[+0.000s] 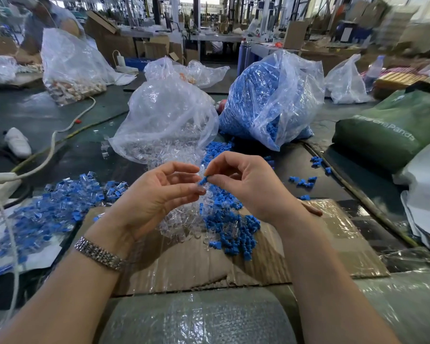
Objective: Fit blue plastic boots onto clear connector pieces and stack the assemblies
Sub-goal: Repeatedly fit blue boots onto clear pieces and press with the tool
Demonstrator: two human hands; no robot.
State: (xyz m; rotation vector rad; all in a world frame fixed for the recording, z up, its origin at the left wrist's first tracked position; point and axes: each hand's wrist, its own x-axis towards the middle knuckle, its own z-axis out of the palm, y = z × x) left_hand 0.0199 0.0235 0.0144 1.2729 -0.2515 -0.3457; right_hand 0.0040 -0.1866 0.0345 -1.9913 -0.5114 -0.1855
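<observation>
Starting nearest, a flattened cardboard sheet (191,259) is laid at the counter's near edge, and loose piles of clear connector pieces (181,224) and blue boots (233,234) are heaped on its far part. Above them, one blue boot (204,180) is pinched at its tail between thumb and forefinger of the right hand (246,184). The left hand (157,194) is held with its fingers (184,188) curled toward a clear piece that can hardly be made out against the pile. Both parts are judged very light and small; the boot looks soft and yielding, the clear piece stiff, slick and brittle at its latch, so it is best gripped by its flat sides. Finished assemblies (52,202) are heaped toward the counter's left edge. Farther back, a bag of clear pieces (164,120) and a bag of blue boots (266,105) are stood side by side.
</observation>
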